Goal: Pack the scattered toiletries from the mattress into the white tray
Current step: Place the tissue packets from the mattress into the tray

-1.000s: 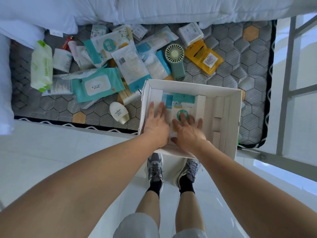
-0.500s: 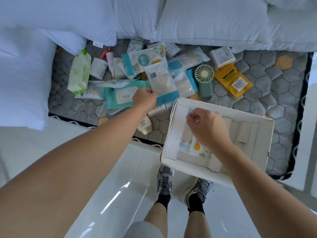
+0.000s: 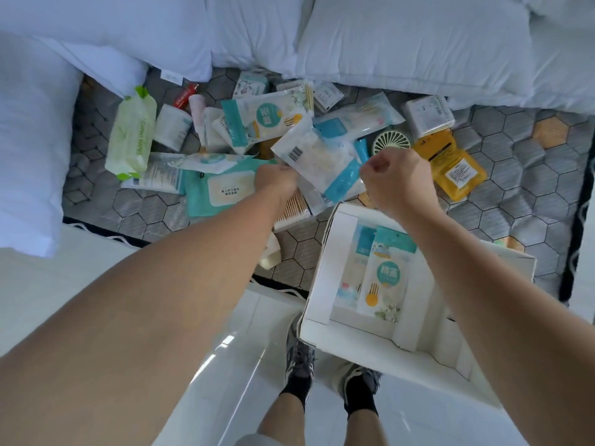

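White pillows [image 3: 402,43] fill the far side, well beyond the white tray [image 3: 322,262]. The grey hexagon-quilted mattress [image 3: 515,194] runs under the tray and out to its left and far side, and the tray's near side juts out past the mattress edge. Inside the tray, in its left compartment, a teal-topped pack [image 3: 386,278] lies flat on top of another packet.

Now the scatter! Left of the tray's far corner lies a teal wipes pack [image 3: 222,188], and farther left again a green wipes pack [image 3: 132,136]. Just beyond the tray's far rim, a clear pack with a blue edge [image 3: 322,159] is tilted up between both hands. A yellow pouch [image 3: 457,169] lies beyond the tray to the right, with a small green fan [image 3: 391,141] beside it, partly hidden.

The left hand [image 3: 278,181] grips that clear pack at its left edge, fingers curled under. The right hand [image 3: 392,178] is balled tight against the pack's right edge, just above the tray's far rim; whether it pinches the pack, I cannot tell.
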`<control>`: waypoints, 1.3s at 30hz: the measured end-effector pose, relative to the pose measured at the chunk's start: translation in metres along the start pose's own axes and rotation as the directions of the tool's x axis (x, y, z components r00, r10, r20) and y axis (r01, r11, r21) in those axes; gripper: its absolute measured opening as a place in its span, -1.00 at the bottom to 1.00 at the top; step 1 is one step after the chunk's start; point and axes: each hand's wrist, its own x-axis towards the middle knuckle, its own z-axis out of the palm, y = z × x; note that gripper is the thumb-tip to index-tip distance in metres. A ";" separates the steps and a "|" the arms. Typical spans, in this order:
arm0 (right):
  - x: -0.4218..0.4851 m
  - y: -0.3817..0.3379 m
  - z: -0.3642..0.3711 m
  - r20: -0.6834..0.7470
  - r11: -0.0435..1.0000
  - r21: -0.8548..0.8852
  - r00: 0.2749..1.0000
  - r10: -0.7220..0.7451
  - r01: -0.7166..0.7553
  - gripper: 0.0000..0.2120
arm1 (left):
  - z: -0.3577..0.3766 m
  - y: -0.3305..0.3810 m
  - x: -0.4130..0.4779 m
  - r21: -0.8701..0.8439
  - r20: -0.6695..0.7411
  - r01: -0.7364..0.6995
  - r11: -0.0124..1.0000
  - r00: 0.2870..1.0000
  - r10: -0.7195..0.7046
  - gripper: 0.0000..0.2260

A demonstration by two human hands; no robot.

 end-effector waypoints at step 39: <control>0.070 -0.018 0.085 0.598 0.508 0.245 0.541 0.592 -0.826 -0.76 | -0.051 -0.006 -0.040 -0.443 0.156 0.051 0.895 0.988 0.021 -0.68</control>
